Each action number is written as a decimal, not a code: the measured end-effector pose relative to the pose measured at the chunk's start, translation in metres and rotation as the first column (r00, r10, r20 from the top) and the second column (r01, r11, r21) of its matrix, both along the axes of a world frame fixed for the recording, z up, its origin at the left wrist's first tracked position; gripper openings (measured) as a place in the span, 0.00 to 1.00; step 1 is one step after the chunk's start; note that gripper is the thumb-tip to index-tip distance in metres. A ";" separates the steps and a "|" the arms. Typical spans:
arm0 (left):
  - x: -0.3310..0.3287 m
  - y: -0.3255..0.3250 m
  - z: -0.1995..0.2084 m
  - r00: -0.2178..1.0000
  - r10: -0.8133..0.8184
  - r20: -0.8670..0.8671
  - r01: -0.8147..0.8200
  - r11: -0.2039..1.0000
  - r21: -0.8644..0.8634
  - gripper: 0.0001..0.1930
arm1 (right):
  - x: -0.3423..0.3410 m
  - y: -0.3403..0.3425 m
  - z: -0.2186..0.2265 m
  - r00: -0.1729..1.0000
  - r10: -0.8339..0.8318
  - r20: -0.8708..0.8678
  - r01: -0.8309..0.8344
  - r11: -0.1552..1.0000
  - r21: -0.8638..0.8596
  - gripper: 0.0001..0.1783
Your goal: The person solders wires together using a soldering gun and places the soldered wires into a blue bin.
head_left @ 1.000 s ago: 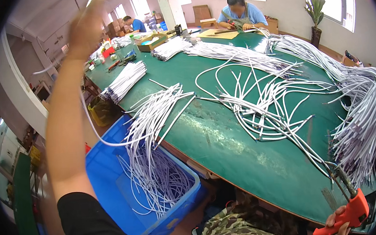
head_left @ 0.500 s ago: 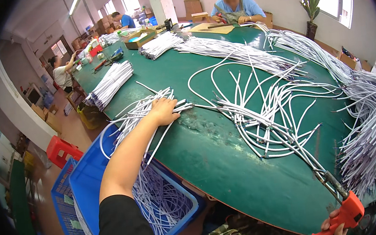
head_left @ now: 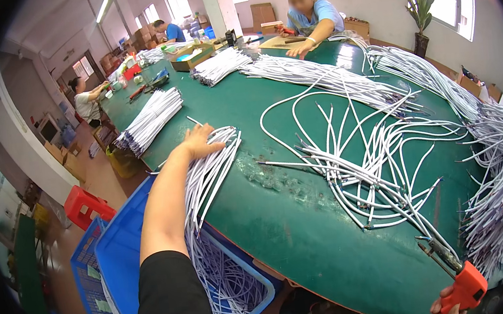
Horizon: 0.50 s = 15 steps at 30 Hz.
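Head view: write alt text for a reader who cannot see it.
A person's left hand lies on a bunch of white cables trailing off a green table into a blue bin; the right hand holds a red pistol-grip tool.

From the person's head, the fisheye view faced forward and down — over the nearby green table (head_left: 334, 258). The left hand (head_left: 200, 142) fell just left of centre.
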State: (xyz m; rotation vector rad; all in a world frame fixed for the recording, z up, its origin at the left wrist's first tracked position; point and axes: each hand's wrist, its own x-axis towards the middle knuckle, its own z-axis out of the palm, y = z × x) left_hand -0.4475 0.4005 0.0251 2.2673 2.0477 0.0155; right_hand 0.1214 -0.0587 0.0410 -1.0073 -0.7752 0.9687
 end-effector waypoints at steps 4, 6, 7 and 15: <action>-0.011 0.014 -0.009 0.998 0.063 0.008 -0.061 0.988 -0.142 0.52 | -0.002 0.007 -0.003 0.999 -0.008 0.052 0.008 1.000 -0.002 0.32; -0.017 0.019 -0.001 0.983 0.046 -0.178 -0.069 0.990 -0.126 0.50 | -0.005 0.008 -0.006 0.999 -0.013 0.041 0.013 1.000 -0.013 0.33; -0.019 0.022 0.003 0.998 0.015 -0.069 -0.021 0.996 -0.091 0.48 | -0.005 0.009 -0.006 1.000 0.008 0.011 -0.007 0.999 -0.049 0.33; -0.031 0.039 -0.005 0.999 0.048 -0.016 -0.050 0.983 -0.177 0.37 | -0.015 0.011 -0.006 0.999 0.036 0.017 -0.034 0.994 -0.109 0.34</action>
